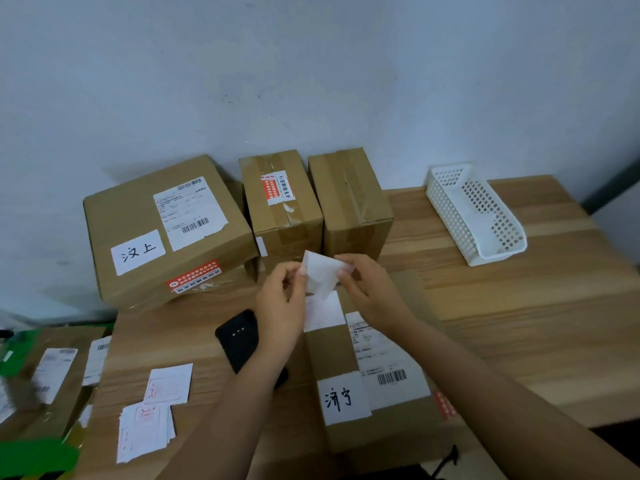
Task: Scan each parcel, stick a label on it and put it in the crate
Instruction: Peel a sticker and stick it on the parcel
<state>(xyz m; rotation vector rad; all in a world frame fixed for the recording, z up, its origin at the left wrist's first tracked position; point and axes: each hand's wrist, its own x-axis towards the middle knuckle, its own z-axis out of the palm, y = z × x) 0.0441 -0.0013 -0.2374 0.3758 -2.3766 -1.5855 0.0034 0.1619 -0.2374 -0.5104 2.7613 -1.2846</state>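
One small white label (320,275), blank and slightly curled, pinched at its side edges by left hand (280,299) and right hand (369,289), just above brown parcel (374,393) on table (519,306).

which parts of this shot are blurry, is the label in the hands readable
Head view: lower left corner is smeared, blurring the green crate and the parcels there; centre is sharper, yet the white label pinched between left hand and right hand shows no legible print.

Head-worn view, down onto near table (519,306)
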